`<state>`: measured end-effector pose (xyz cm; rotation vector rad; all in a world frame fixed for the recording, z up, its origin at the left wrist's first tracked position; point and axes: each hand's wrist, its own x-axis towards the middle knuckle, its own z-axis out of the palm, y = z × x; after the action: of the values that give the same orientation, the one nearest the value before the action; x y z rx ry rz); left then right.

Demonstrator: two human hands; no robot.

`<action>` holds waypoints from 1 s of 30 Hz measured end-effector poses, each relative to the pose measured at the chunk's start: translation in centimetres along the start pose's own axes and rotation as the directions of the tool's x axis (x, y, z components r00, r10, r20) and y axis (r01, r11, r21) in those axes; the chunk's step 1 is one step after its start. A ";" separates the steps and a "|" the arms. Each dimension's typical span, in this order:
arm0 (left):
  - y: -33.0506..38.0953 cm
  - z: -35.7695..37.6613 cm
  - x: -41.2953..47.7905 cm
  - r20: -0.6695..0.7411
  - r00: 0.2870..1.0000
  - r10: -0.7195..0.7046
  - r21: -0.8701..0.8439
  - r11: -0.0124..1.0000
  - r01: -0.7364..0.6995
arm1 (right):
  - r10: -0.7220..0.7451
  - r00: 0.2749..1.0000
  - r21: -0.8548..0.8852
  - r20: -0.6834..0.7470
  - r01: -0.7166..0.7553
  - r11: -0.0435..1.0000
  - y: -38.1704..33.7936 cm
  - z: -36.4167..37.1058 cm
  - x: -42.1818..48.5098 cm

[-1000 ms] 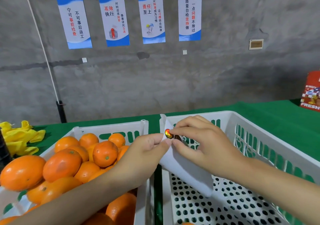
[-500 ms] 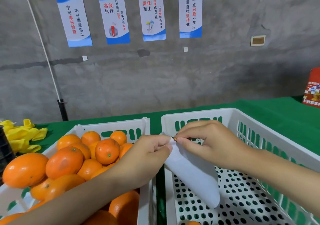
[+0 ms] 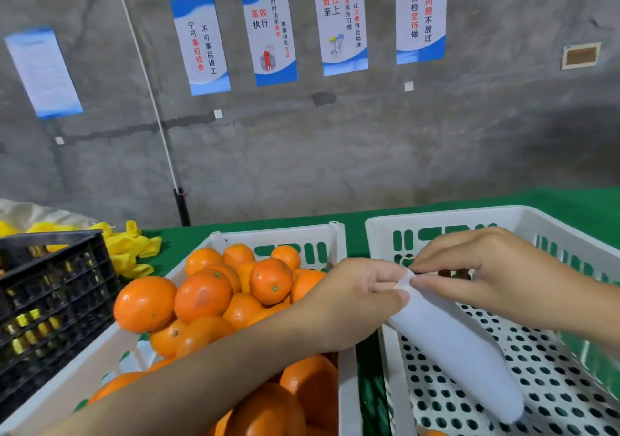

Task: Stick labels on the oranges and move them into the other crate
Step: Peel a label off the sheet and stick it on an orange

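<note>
Left hand (image 3: 355, 298) and right hand (image 3: 496, 274): each grip pinched closed on the top edge of the white label sheet (image 3: 456, 345), above the right crate (image 3: 436, 216). Oranges (image 3: 203, 296) fill the left crate (image 3: 278, 231).

- On the first poster (image 3: 201, 45) on the wall I read 宁可事前检查, 不可事后返工.
- The second poster (image 3: 270, 33) says 高效执行.
- The third poster (image 3: 340, 21) says 责任至上.
- The fourth poster (image 3: 421, 13) says 质量自检坚持做, 一点问题不放过.
- The far-left poster (image 3: 43, 71) is too blurred for me to read.

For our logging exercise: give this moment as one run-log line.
left hand: holds sheet | right hand: pinches sheet's top edge | sheet: hangs over right crate | oranges: piled in left crate, none in hand
</note>
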<state>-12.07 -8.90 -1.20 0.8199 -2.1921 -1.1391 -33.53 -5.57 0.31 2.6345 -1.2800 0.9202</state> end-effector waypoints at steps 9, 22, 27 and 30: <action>-0.8 0.0 0.5 0.053 0.998 0.029 -0.028 0.999 -0.028 | 0.111 0.991 -0.033 0.077 -0.108 0.994 -0.2 0.0 0.0; 0.3 0.5 -0.5 0.192 0.979 0.063 0.076 0.994 -0.079 | 0.122 0.982 0.079 -0.145 -0.111 0.991 -1.7 1.9 0.2; 0.0 0.4 -0.4 0.178 0.984 0.027 -0.035 0.999 -0.021 | 0.248 0.945 0.220 -0.213 -0.201 0.955 -1.0 2.0 0.2; 0.2 -0.1 0.1 0.126 0.990 0.062 -0.010 0.998 -0.061 | 0.279 0.931 0.210 -0.236 -0.231 0.950 -0.6 1.7 0.2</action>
<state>-12.14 -8.92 -0.92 0.6898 -2.2987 -1.1962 -32.22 -5.85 -0.86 2.3897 -1.5584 1.4336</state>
